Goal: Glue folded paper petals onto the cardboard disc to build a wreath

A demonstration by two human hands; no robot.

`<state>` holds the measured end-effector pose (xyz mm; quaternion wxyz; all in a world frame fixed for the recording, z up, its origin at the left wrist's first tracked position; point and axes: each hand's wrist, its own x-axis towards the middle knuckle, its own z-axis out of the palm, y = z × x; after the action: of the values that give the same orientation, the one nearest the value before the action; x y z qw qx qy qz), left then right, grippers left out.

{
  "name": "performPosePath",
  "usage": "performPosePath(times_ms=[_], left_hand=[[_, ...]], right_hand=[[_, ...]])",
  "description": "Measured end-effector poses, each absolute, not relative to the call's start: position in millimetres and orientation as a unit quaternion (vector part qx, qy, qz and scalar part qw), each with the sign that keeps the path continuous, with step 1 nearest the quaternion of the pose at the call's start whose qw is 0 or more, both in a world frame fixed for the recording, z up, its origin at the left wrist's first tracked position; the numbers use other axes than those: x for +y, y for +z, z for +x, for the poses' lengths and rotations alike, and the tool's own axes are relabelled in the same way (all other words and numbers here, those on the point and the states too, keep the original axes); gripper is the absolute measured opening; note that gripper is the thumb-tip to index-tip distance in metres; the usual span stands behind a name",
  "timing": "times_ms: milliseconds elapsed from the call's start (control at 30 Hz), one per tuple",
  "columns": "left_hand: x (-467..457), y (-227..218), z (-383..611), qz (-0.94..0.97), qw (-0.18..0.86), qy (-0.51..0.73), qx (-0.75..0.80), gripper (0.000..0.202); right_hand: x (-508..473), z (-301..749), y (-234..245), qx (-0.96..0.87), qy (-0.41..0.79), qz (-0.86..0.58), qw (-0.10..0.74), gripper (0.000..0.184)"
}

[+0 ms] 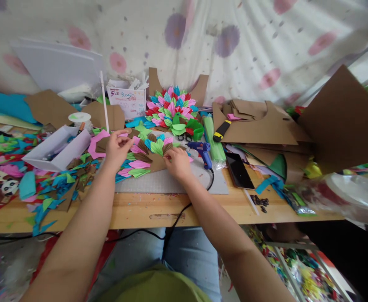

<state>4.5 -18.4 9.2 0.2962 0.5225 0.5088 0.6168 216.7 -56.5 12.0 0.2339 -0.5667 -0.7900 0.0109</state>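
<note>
Pleated paper petals in pink, green, blue and brown cover much of a cardboard piece (159, 162) lying on a grey cutting mat (171, 184). At its left edge is my left hand (118, 147), thumb and fingers pinched together; whatever is between them is too small to make out. My right hand (178, 162) is closed at the fingertips on a brown paper petal (167, 147), beside a light green petal (156, 147). Just past the right hand, a blue hot glue gun (201, 151) rests on the mat, its black cord running off the table's front edge.
Behind stands a finished-looking petal-covered piece (171, 107). Paper scraps (67, 180) and a white box (58, 149) crowd the left. To the right lie a yellow-black utility knife (222, 131), a phone (239, 171), green paper rolls (213, 142) and stacked cardboard (256, 126).
</note>
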Motion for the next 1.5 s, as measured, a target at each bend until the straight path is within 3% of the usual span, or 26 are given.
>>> performPosePath(times_ms=[300,1233,1367,1500], left_hand=[[-16,4,-5,0.532,0.23,0.603,0.548,0.032],[-23,2,2,0.606,0.18,0.519,0.576,0.027],[-24,2,1,0.632,0.117,0.461,0.612,0.025],[-30,4,10,0.737,0.014,0.395,0.549,0.023]], right_hand=[[-37,188,23,-0.775,0.069,-0.61,0.149,0.019],[-38,180,15,-0.782,0.076,-0.608,0.116,0.024],[-39,180,14,-0.78,0.067,-0.607,0.137,0.022],[-41,181,13,-0.786,0.055,-0.593,0.166,0.019]])
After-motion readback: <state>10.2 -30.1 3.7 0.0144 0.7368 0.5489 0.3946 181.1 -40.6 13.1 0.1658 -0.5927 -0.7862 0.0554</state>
